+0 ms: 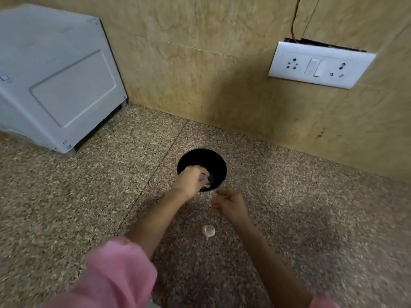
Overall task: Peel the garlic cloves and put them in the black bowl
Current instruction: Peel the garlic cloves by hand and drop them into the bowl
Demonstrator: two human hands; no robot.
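Left hand over the black bowl, fingers curled, 1 pale clove at their tips; hold unconfirmed. Right hand at bowl's 5 o'clock, blurred, grip indeterminate. Garlic on table, 6 o'clock.

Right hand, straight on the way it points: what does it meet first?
Probably the near rim of the black bowl: the right hand points forward-left at it, almost touching in the picture. Blur hides its height, so it might pass over the rim.
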